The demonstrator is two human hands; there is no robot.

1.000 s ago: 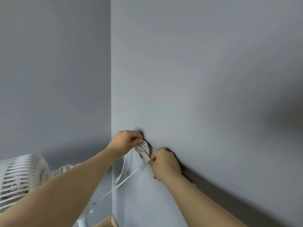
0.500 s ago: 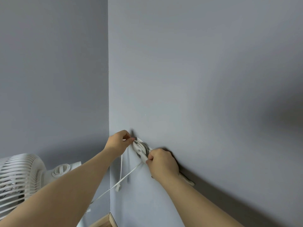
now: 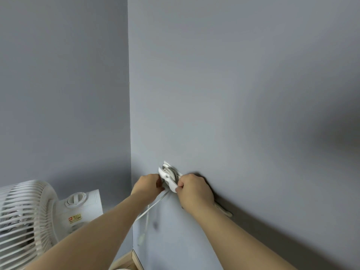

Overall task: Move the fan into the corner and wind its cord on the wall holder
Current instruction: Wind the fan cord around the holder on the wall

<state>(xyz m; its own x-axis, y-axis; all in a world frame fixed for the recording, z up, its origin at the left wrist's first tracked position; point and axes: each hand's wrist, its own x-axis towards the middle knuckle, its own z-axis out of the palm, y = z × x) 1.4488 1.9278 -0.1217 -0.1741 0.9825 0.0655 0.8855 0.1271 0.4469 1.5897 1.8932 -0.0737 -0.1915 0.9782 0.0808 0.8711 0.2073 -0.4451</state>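
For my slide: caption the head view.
Left hand pinches the cord, right hand grips the wall holder, fan beside the corner.

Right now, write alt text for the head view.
Two hands work at a white wall holder with cord wound on it, near a grey corner: the left hand pinches the cord, the right hand grips the holder's lower end. A white fan stands lower left.

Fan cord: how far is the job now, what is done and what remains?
Done: the fan stands beside the corner, and several turns of cord lie on the wall holder. In hand: the left hand pinches the cord at the holder, the right hand grips the holder's lower end. Left: a loose length with the plug hangs below, not yet wound.
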